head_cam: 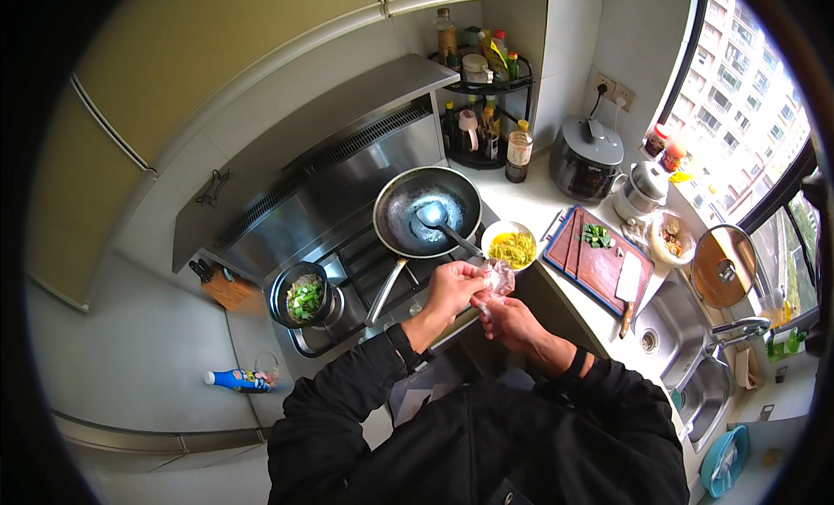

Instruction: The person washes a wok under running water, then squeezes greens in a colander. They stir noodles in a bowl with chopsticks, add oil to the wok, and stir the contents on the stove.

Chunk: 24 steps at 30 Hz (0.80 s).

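Observation:
My left hand (454, 288) and my right hand (513, 321) meet in front of the stove, both gripping a small clear plastic bag (499, 277). What the bag holds is hard to make out. Just beyond it stands a white bowl (490, 239) with a yellow-green shredded mixture (513, 249). A dark wok (399, 198) sits on the gas stove behind my left hand, its metal handle (387, 291) pointing toward me. Inside the wok rests a ladle (432, 214), its dark handle lying over the rim toward the bowl.
Left on the stove is a small pot (277, 296) with chopped greens. A cutting board (561, 260) bears a cleaver (629, 275) and cut green vegetables (597, 235). Beyond are a rice cooker (586, 159), a sauce bottle (519, 151) and a condiment rack (482, 88). A steel sink (677, 309) lies right.

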Tool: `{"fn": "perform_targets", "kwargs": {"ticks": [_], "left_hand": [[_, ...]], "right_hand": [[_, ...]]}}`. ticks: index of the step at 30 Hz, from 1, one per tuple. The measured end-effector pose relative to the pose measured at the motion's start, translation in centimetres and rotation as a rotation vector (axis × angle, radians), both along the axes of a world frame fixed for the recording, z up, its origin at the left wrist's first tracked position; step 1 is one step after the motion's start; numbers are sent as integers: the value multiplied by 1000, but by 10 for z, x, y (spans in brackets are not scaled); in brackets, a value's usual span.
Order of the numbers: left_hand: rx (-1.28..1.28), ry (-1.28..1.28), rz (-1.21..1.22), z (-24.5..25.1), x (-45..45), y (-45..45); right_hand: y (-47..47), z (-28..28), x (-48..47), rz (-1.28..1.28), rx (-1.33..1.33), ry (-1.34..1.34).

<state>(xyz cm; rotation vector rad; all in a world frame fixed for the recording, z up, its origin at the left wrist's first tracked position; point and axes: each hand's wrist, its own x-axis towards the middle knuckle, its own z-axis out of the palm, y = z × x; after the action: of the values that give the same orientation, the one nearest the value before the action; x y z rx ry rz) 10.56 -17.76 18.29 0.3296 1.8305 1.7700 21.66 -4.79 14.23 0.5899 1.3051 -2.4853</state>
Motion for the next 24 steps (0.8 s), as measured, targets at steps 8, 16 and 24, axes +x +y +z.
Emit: {"fn": "perform_targets", "kwargs": {"ticks": [8,16,24], "left_hand": [[-314,1346,-3,128,-30,-2],[-119,1036,-71,238,-77,-7],[76,969,19,272,-146,21]], "right_hand": [[42,162,-63,327,812,305],[70,295,-126,227,683,587],[128,350,-233,276,548,716]]}}
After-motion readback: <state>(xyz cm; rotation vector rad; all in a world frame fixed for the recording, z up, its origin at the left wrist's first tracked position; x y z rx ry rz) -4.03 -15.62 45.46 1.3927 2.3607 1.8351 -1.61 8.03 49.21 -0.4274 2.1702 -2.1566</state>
